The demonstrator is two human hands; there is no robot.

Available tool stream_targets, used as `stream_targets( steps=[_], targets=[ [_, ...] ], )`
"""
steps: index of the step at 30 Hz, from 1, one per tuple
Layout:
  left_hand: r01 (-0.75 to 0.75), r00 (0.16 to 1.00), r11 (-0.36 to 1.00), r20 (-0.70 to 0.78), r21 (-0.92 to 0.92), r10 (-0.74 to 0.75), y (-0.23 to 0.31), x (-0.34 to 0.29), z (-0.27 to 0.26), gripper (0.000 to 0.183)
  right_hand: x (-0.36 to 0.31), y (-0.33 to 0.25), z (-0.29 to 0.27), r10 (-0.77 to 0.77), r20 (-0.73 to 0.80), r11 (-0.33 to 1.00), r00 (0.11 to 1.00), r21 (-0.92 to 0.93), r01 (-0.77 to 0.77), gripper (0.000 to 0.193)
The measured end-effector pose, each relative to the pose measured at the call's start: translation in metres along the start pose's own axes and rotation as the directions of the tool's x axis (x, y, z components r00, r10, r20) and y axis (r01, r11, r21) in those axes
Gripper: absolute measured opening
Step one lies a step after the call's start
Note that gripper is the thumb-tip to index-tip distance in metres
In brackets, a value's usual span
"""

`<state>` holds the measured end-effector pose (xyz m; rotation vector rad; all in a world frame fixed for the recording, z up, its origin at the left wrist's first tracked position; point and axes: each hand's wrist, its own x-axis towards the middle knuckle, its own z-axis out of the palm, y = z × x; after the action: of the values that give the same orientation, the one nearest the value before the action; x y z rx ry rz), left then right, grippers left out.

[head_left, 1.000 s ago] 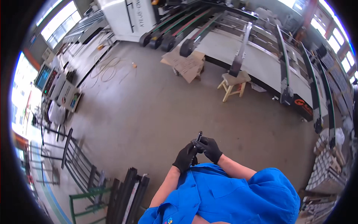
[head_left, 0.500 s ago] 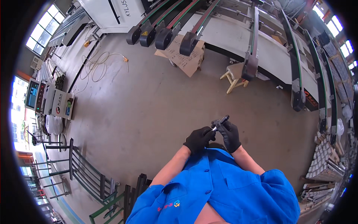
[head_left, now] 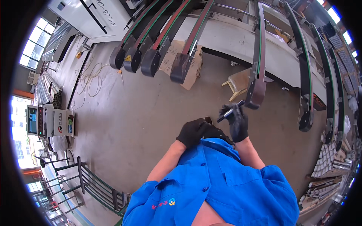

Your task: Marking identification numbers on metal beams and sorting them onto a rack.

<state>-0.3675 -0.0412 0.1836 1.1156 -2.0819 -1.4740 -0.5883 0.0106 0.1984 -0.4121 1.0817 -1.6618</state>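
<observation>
A slim dark tool held at waist height over the workshop floor

Head view: the right hand (head_left: 238, 124), in a black glove, had its fingers curled tight around a slim dark pen-shaped tool (head_left: 230, 112) that pointed up and to the right, its tip near the rounded end of a conveyor arm (head_left: 255, 90) but apart from it. The left hand (head_left: 193, 132), also gloved, lay loosely closed just above the hem of the blue shirt (head_left: 211, 180), holding nothing that could be made out and not touching the tool. The tool looked light, rigid and smooth, so it seemed likely to slide through glove fabric unless taken around the middle of its barrel, where the right hand's fingers already sat. A small wooden stool (head_left: 237, 83) stood beyond on the concrete floor (head_left: 143, 124).
</observation>
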Motion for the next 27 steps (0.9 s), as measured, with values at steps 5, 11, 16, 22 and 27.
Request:
stream_targets(
  steps=[5, 11, 16, 22, 27],
  targets=[
    [0.223, 0.936, 0.960, -0.239, -0.169, -0.260, -0.009, 0.064, -0.067, 0.022, 0.125, -0.052, -0.007, -0.050, 0.014, 0.998, 0.999, 0.044, 0.049, 0.024],
    [0.214, 0.834, 0.977, -0.518, -0.016, -0.191, -0.044, 0.124, -0.127, 0.025, 0.211, -0.076, 0.003, -0.168, 0.005, 0.981, 0.986, -0.101, 0.168, 0.023],
    [0.157, 0.834, 0.981, -0.547, 0.112, -0.071, -0.070, 0.173, -0.155, 0.046, 0.246, -0.063, 0.028, -0.144, -0.158, 0.956, 0.977, -0.278, 0.096, 0.022],
    [0.185, 0.877, 0.968, -0.473, 0.170, -0.084, -0.085, 0.237, -0.171, 0.085, 0.282, -0.056, 0.050, -0.164, -0.287, 0.838, 0.944, -0.545, -0.020, 0.020],
    [0.218, 0.924, 0.969, -0.343, 0.118, -0.166, -0.106, 0.255, -0.165, 0.099, 0.307, -0.064, 0.041, -0.217, -0.351, 0.776, 0.911, -0.628, -0.057, 0.017]
  ],
)
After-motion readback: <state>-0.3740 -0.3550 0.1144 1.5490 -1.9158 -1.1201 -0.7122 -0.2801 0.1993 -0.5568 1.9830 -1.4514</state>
